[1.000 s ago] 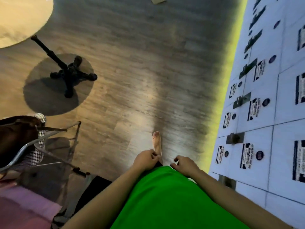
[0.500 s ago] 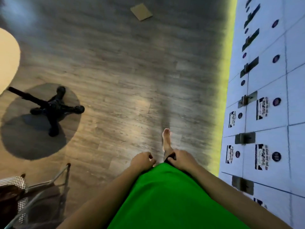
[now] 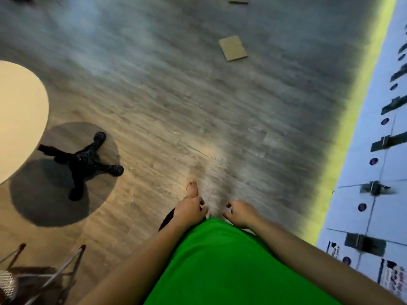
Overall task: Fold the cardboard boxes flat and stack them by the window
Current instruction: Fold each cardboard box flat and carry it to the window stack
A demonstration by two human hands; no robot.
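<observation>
A flat brown cardboard piece point(image 3: 233, 48) lies on the wooden floor ahead, well beyond my reach. The edge of a second cardboard piece point(image 3: 238, 2) shows at the top of the view. My left hand point(image 3: 190, 209) and my right hand point(image 3: 241, 211) hang low in front of my green shirt point(image 3: 220, 260), one on each side of its hem. The fingers of both are loosely curled and hold no cardboard. My bare foot point(image 3: 192, 190) steps forward just above the left hand.
A round pale table point(image 3: 19, 117) on a black star base point(image 3: 81, 161) stands at the left. A metal-framed chair point(image 3: 44, 278) is at the lower left. A white wall of locker doors point(image 3: 385, 194) runs along the right, with a yellow-lit strip at its foot.
I have walked forward: the cardboard piece is nearer, and the table and chair have slid down and left. My hands have moved apart at the shirt hem.
</observation>
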